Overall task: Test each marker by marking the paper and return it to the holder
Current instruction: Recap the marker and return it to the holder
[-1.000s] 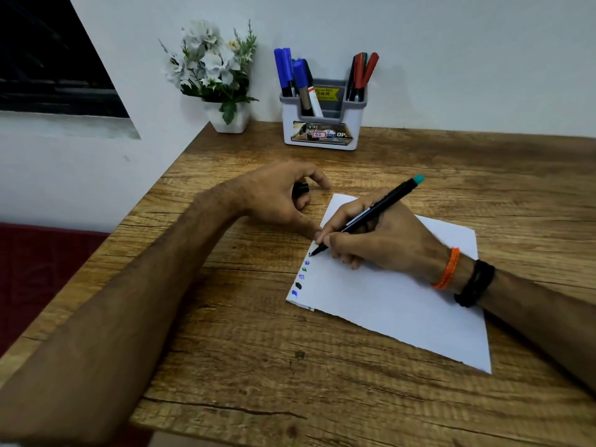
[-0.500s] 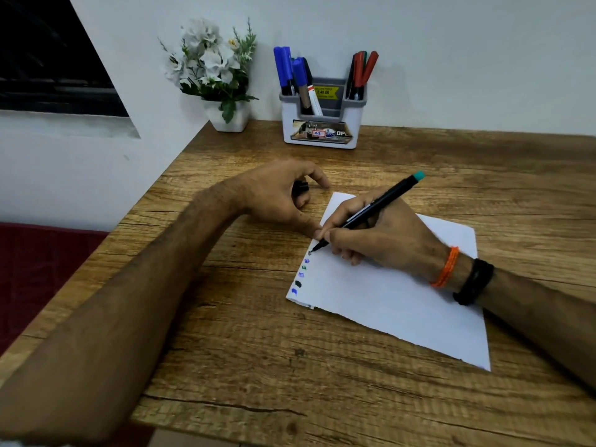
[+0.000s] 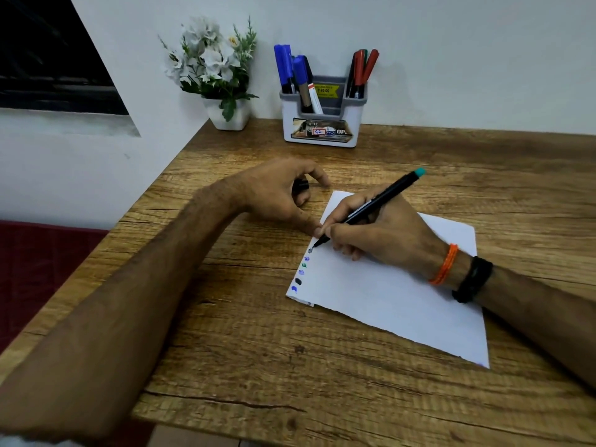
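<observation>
Your right hand (image 3: 383, 233) rests on the white sheet of paper (image 3: 396, 295), its fingers (image 3: 332, 235) pinched in a writing grip around a slim black marker with a teal end (image 3: 371, 209). The marker slants up and away, its tip touching the paper's left edge at the top of a column of small coloured test marks (image 3: 301, 272). Your left hand (image 3: 277, 195) lies on the wooden desk (image 3: 258, 350) just beside the paper, thumb touching the right hand, fingers curled around a small black cap (image 3: 301, 185). At the back, against the wall, the grey and white plastic holder (image 3: 322, 124) stands upright: blue markers (image 3: 285, 67) in its left compartment, red markers (image 3: 362, 71) in its right.
</observation>
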`<state>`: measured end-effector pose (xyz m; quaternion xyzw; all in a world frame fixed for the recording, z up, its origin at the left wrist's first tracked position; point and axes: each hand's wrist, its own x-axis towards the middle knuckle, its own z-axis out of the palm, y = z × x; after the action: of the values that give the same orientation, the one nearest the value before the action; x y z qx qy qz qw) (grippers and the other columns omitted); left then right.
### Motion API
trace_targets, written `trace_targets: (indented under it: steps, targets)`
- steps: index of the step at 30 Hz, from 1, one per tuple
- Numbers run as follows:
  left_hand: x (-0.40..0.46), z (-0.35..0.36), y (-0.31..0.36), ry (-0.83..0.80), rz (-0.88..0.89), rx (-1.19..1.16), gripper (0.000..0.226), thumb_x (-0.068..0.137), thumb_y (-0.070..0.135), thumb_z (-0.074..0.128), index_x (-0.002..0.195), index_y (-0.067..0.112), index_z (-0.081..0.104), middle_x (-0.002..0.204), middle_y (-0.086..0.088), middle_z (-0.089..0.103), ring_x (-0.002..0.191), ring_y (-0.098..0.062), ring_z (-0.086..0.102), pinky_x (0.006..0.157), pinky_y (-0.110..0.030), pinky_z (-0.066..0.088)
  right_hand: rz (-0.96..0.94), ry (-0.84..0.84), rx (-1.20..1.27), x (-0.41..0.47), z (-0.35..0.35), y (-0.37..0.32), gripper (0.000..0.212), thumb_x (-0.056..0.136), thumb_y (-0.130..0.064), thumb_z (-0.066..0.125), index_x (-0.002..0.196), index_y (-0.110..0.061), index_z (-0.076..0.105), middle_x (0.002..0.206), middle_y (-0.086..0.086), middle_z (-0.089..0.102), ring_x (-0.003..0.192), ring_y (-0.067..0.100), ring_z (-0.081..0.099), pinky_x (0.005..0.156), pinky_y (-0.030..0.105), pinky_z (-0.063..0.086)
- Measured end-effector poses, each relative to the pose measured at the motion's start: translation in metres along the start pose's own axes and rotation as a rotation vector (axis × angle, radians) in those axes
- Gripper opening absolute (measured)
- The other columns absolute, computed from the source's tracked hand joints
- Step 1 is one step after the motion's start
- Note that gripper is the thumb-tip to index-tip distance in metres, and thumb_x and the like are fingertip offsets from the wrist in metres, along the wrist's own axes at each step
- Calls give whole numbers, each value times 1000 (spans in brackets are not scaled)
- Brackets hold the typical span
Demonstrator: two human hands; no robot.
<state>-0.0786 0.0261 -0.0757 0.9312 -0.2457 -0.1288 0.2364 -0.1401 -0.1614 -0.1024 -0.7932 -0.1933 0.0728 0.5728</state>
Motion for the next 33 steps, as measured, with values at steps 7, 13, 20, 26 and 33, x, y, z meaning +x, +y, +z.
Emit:
trace_targets:
  steps: [7,13,20,26,33]
  targets:
    - [1,0,-3,23,-2,5,80,54,50,84,125,30,53,79,13,56,79,0,53,74,-24,41,25,63,226,4,-6,0,6,87,3,64,87,2,70,65,9,66,50,10,58,47,19,47]
    - [3,-1,-13,162,19,-158,30,85,25,72,113,25,60,102,6,64,94,-4,61,86,-31,49,1,158,291,11,-18,-8,3,87,-11,70,86,-10,68,79,12,73,57,13,61,52,22,47]
    - [6,2,-9,361,144,-297,17,92,11,61,104,19,69,96,2,70,84,-11,64,81,-33,53,16,188,377,15,-35,-7,19,91,-20,56,93,-11,72,88,14,75,56,14,62,52,24,46]
    - [6,2,-3,422,191,-480,22,87,1,65,109,4,65,97,-4,68,75,-6,66,65,-22,54,-2,197,476,19,-43,0,37,79,-25,48,103,-7,70,98,18,75,55,16,60,51,23,45]
    - [6,3,-6,417,198,-505,17,87,3,65,103,7,66,101,-11,69,79,-11,66,72,-28,57,-9,237,470,22,-40,2,18,82,-21,54,95,-11,63,98,19,75,50,17,58,49,24,44]
